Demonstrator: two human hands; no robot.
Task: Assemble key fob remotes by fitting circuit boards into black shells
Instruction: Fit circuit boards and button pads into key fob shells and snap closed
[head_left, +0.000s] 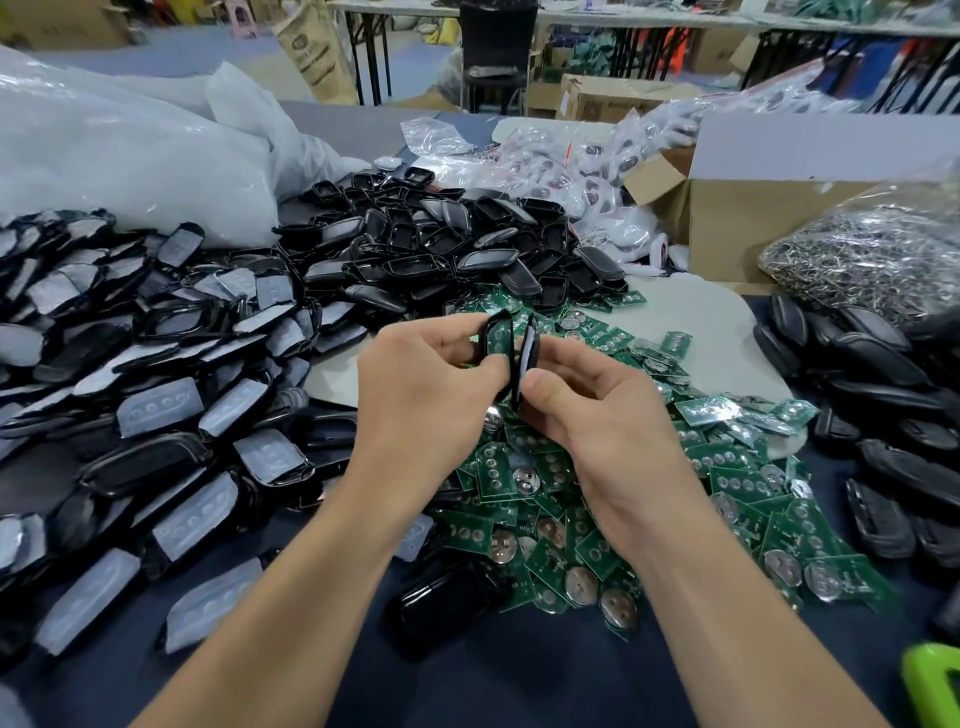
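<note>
Above the centre of the bench, both hands are raised over a heap of parts. The left hand (431, 374) pinches a glossy black shell half (497, 338) with fingers curled behind it and the thumb on its near face. The piece is oblong with rounded ends and stands almost upright. The right hand (587, 410) pinches a second shell half (527, 353), seen edge-on as a thin dark strip, with the thumb pressed low on it and the fingers curled at its far side. The two halves face one another, parted at the top and drawing close at the bottom. Whether they touch there cannot be told, nor whether a board sits inside.

Directly beneath the hands lies a loose pile of circuit boards (571, 519). They are flat green rectangles bearing round silvery metal discs and rows of small circular contacts. A single glossy shell (447, 603) lies at the near edge of that pile.

Behind the hands is a mound of empty black shells (441, 249), smooth and shiny. To the left is a broad spread of shell fronts with pads (156, 389), which are frosted, rubbery and dimpled. To the right are matt black fobs (883, 389), ribbed along the side.

Also noted are a clear bag of tangled metal rings (872, 260), an open cardboard box (753, 208), a crumpled plastic sack (130, 156) and a dark blue table covering (519, 675).
</note>
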